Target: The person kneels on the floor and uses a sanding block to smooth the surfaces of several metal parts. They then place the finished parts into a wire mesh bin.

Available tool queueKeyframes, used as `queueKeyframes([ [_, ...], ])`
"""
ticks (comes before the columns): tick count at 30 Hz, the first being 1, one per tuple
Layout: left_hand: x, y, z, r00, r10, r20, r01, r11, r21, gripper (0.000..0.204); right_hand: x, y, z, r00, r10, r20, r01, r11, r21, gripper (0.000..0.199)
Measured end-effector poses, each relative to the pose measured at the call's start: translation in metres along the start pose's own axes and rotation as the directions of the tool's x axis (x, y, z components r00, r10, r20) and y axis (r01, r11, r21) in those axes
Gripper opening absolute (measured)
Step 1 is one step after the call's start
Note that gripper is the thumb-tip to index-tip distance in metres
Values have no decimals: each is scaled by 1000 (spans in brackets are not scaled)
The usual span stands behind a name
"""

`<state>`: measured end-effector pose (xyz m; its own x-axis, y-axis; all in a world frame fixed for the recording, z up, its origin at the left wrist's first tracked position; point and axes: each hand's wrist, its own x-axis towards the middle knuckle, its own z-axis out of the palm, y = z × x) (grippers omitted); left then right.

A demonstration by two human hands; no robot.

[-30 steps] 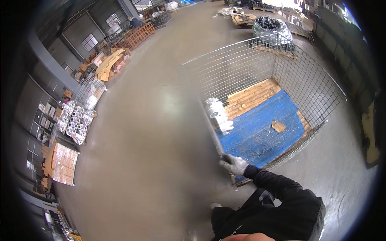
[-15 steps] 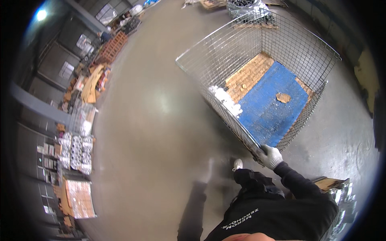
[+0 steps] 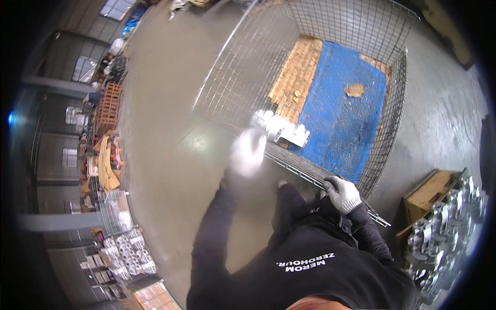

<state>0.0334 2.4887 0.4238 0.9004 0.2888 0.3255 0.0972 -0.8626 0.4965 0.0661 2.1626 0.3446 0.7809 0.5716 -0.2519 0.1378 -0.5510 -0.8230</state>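
Note:
A large wire mesh cage (image 3: 398,108) stands in front of me. Its floor is covered by a blue sheet (image 3: 341,113) and brown corrugated cardboard (image 3: 297,77), with a torn cardboard scrap (image 3: 354,90) lying on the blue. My right hand (image 3: 342,194), in a whitish work glove, is closed around the top edge of the cage's near side. My left hand (image 3: 248,152), gloved too, is smeared by motion beside the cage's near left part. Close to it, several silvery metal parts (image 3: 281,129) lie in the near left corner; whether the hand touches one is unclear.
At my right, many silvery metal castings (image 3: 439,232) are heaped beside a wooden box (image 3: 431,194). Along the left wall stand an orange-brown rack (image 3: 109,106), cardboard pieces (image 3: 106,165), a smaller wire cage (image 3: 114,212) and stacked metal parts (image 3: 129,253).
My left arm has come into view and reaches to the cage's near left part. My right hand keeps its hold on the edge. The cage sits closer to me, and the view has turned.

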Motion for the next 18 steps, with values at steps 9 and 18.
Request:
queueKeyframes([
  [9, 192, -292, 247, 520, -279, 807, -20, 941, 338, 53, 28, -5, 65, 767, 260, -587, -427, 889, -165, 15],
  [18, 90, -452, 428, 153, -635, 757, 652, 641, 405, 57, 54, -7, 70, 702, 325, -634, -552, 810, -196, 21],
])
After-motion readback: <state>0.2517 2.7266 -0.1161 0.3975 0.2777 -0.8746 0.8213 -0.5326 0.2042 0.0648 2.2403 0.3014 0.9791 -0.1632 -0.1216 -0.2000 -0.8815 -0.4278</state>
